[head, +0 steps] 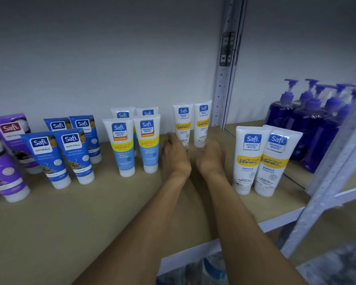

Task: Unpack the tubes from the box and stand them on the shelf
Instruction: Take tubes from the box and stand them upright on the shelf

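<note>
Left grip [175, 153] is at the base of the left white tube [182, 122]; right grip [211, 157] is at the base of the right white tube [203, 123]. Both tubes stand upright at the rear of the shelf [70, 212]. The fingers are hidden, so it is not possible to tell whether either grip is closed.

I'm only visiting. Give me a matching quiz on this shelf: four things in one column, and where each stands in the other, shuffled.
Things:
1. purple tubes
2. pump bottles
3. dark blue tubes
4. light blue tubes

Places:
A. right of the post
B. just left of the left hand
C. far left
D. between the purple and the light blue ones

Pairs: 1-C; 2-A; 3-D; 4-B
</note>
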